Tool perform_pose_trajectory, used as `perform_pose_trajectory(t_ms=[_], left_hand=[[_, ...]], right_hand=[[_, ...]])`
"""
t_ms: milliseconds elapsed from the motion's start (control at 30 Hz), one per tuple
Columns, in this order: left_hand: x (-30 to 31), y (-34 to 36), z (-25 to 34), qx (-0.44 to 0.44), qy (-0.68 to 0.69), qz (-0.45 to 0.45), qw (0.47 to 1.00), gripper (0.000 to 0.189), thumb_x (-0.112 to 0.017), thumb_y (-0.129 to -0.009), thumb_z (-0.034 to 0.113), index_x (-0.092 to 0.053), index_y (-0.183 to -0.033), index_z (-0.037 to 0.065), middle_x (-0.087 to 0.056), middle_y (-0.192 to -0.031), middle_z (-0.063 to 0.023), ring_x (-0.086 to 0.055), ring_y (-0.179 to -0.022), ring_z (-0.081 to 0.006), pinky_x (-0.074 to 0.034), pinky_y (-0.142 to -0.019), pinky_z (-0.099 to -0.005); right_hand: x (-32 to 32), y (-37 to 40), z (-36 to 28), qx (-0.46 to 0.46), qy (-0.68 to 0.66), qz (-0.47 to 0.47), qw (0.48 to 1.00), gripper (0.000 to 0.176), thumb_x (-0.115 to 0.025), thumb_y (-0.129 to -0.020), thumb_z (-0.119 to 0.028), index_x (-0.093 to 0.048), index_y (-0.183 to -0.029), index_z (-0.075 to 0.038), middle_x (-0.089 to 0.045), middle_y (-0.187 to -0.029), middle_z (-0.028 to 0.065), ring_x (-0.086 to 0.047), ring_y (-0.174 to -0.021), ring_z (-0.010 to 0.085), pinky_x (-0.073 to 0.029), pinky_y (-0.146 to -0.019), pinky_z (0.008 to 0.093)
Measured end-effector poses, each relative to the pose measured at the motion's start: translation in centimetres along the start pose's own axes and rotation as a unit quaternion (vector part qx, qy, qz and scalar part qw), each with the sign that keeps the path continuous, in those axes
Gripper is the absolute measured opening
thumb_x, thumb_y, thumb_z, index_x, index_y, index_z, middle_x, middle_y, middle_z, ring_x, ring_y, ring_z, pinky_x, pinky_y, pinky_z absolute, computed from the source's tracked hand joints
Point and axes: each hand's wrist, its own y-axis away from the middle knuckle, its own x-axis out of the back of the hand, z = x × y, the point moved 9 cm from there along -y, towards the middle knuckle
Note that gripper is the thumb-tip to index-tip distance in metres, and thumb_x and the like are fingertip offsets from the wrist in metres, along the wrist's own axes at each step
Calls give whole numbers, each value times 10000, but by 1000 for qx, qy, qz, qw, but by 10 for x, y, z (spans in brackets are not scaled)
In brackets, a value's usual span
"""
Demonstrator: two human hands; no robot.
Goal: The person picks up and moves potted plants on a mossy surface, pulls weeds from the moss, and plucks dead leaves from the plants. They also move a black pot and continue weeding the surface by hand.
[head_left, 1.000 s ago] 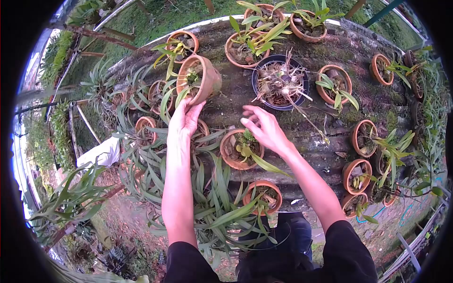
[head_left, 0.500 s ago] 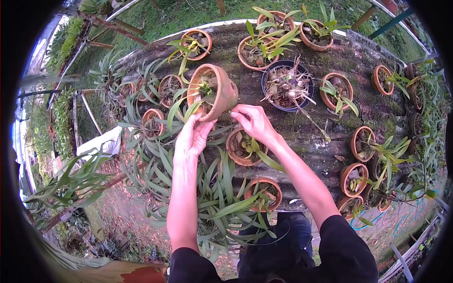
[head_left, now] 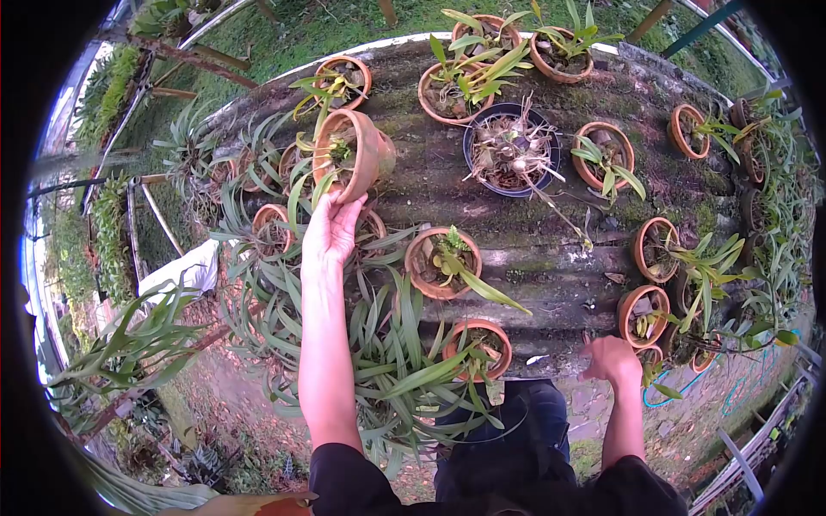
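Gripping tilted clay pot (head_left: 368, 159), upper left of frame, by lower edge: left hand (head_left: 332, 230), fingers closed. Right hand (head_left: 613, 359), lower right, half-curled, contents unclear. One-sided grip might slip, spilling plant (head_left: 341, 151).

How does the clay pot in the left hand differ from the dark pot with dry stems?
The clay pot is orange-brown; the dark pot is blackish. The clay pot is tilted in the left hand; the dark pot stands on the ridged sheet. The clay pot holds a green plant, the dark pot pale, dry stems. Both have round rims.
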Motion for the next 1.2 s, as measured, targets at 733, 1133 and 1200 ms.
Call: perform_pose_trajectory(t_ms=[733,1133,1200], left_hand=[[-11,-43,43,-62,-65,-10,996,237,-671,-921,100,-619,-1080,-67,-687,-1050,-245,-710,-957,-385,-663,-770,-322],[19,-22,58,-68,-39,3,997,232,-643,-936,81,-587,-1098,-76,-685,-1043,-246,-723,-910,-374,-663,-766,-343],[24,-24,58,-66,-41,5,997,238,-640,-937,79,-587,-1108,-78,-688,-1039,-245,-724,-906,-370,-663,-762,-341]], right_hand=[[105,-316,-283,370,-121,406,827,248,-779,-780,-212,-744,-984,-75,-638,-898,85,-607,-914,291,-487,-793,428],[102,-366,-318,395,-53,363,842,185,-752,-809,-288,-783,-894,-127,-638,-819,55,-634,-855,270,-482,-776,429],[104,-370,-319,383,-88,361,845,172,-740,-823,-267,-772,-884,-109,-639,-818,68,-648,-838,290,-501,-757,442]])
